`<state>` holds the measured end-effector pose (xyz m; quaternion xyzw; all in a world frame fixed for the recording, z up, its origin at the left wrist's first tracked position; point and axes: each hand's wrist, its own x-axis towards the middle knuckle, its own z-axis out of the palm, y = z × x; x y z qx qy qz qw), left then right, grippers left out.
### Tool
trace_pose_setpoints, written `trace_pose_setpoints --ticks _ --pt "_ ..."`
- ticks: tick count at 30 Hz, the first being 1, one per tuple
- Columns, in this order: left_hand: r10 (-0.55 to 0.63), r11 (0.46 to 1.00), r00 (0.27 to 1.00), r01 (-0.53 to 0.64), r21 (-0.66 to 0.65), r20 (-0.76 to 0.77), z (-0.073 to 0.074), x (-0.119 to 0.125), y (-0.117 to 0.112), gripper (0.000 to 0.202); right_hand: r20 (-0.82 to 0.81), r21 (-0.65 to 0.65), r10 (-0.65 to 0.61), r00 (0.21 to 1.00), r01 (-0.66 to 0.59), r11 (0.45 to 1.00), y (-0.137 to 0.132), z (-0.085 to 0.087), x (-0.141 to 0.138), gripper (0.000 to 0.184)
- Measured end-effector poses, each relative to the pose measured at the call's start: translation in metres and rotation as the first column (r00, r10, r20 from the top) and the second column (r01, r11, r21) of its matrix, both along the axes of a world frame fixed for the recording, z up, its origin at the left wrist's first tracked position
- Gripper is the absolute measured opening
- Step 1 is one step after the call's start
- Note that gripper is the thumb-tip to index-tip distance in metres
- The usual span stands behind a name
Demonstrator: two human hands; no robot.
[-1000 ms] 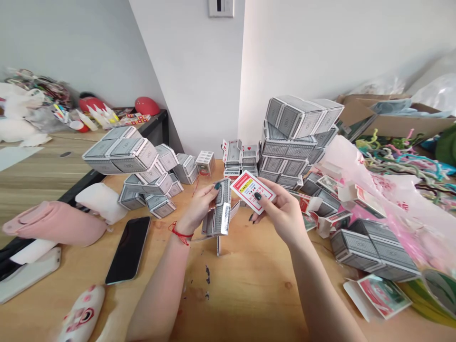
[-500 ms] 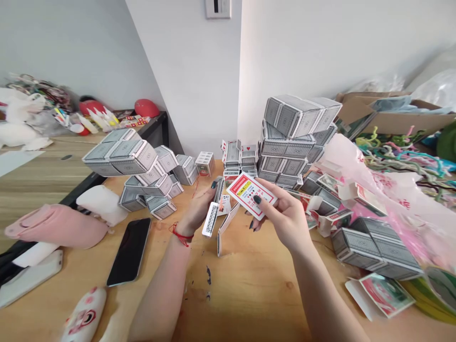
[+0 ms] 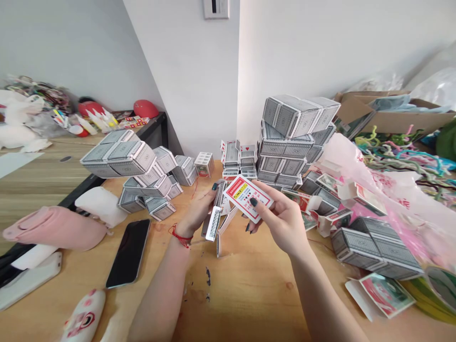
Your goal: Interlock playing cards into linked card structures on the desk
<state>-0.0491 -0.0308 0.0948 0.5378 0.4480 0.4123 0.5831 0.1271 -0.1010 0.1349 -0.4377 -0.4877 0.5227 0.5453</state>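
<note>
My left hand (image 3: pixel 195 211) is closed on a folded playing card (image 3: pixel 213 224), its narrow patterned flap facing me. In my right hand (image 3: pixel 287 221), a flat playing card (image 3: pixel 247 197) with a red border and printed text is pinched, thumb on its face. The flat card's left edge overlaps the folded one in view; whether they touch I cannot tell. Below and between the hands a bent card (image 3: pixel 221 240) stands on edge on the wooden table (image 3: pixel 249 294). Part of another card behind it is mostly hidden.
Grey-backed card boxes form a tall stack (image 3: pixel 288 152) at the right and a leaning stack (image 3: pixel 142 175) at the left. A black phone (image 3: pixel 128 251) and a pink pouch (image 3: pixel 57 227) lie at left. An opened card packet (image 3: pixel 386 294) lies at front right.
The flat card and my right hand have shifted slightly left, nearer the folded card. My left hand keeps its hold, with the folded card tilted a little differently.
</note>
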Motion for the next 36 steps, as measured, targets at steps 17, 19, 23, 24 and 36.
trace_pose_setpoints --ticks 17,19,23,24,36 --pt "0.096 0.962 0.943 -0.006 0.271 -0.319 -0.005 -0.004 0.006 0.031 0.078 -0.061 0.124 0.989 -0.119 0.991 0.007 -0.007 0.008 0.046" --pt "0.119 0.952 0.922 0.000 0.307 -0.369 -0.002 -0.003 0.005 0.030 0.027 -0.090 0.173 0.985 -0.169 0.981 0.010 -0.009 0.010 0.048" --pt "0.139 0.941 0.892 0.017 0.339 -0.430 0.003 -0.002 0.002 0.028 -0.006 -0.162 0.213 0.977 -0.211 0.964 0.017 -0.014 0.018 0.050" --pt "0.140 0.940 0.888 0.019 0.340 -0.437 0.004 -0.002 0.002 0.027 -0.009 -0.175 0.218 0.976 -0.216 0.961 0.018 -0.015 0.020 0.051" --pt "0.149 0.933 0.870 0.034 0.359 -0.470 0.005 0.002 -0.002 0.027 -0.005 -0.220 0.272 0.962 -0.266 0.938 0.027 -0.026 0.036 0.053"
